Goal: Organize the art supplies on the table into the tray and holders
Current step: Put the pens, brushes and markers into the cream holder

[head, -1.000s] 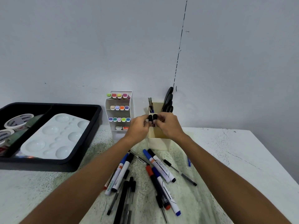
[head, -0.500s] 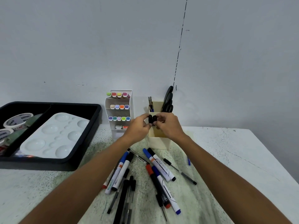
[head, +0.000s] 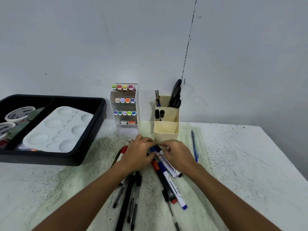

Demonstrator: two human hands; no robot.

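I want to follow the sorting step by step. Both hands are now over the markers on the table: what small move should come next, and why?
Probably close both hands, left hand and right hand, on the blue and black markers beneath them and lift; the cream holder has room in its middle compartment.

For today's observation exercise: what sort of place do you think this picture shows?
Probably an art or craft workspace at a plain table against a bare wall. A white paint palette lies in a black tray, a tiered holder stores coloured markers, and a cream pen holder stands behind loose markers.
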